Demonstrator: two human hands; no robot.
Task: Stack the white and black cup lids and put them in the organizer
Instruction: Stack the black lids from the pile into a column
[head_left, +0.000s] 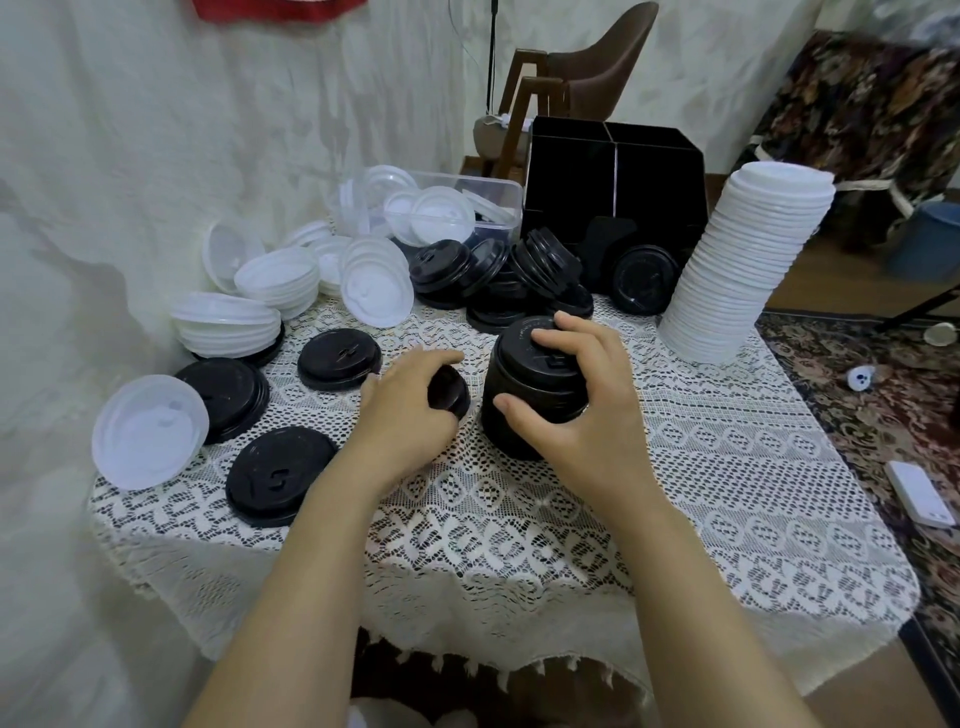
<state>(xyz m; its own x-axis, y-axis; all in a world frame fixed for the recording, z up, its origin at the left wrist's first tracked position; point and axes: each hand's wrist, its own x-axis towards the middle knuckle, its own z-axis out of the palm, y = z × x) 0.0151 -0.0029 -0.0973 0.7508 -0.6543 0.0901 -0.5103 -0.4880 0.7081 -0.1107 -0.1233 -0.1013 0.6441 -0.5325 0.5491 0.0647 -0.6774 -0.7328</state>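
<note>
While R hand (576, 410) clamps the upright black lid stack (519, 376) mid-table, L hand (405, 410) holds a single black lid (449, 397), tilted, just left of stack & below its top. Organizer (623, 176) behind, well apart.

Soft even indoor light, faint shadows; wide-angle bending at edges; mostly sharp focus

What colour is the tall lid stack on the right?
The tall lid stack is white; head view.
</note>
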